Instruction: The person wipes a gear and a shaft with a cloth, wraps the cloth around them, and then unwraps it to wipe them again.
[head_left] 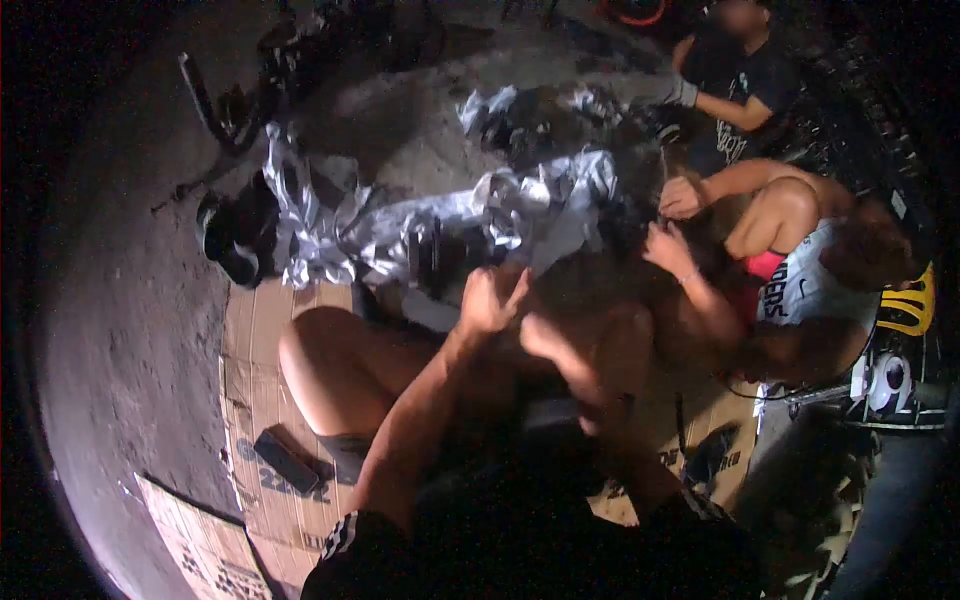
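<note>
My left hand (490, 302) is raised over my lap with its fingers curled, one finger or thin piece sticking out toward the right. Whatever it pinches is too dark and small to make out. Close by on the right, my right hand (548, 338) is blurred and dim, its fingers hard to read. Just beyond both hands lies crumpled shiny silver sheeting (440, 210), stretched across the floor in a long heap. Small dark upright pieces (425, 258) stand against its near side.
Flattened cardboard (250, 390) lies under me, with a phone (286, 462) on it. A person in a white shirt (800, 290) crouches at right, hands together. Another person in black (735, 110) sits behind. A dark bucket-like container (238, 235) is at left; a white fan-like device (888, 383) stands right.
</note>
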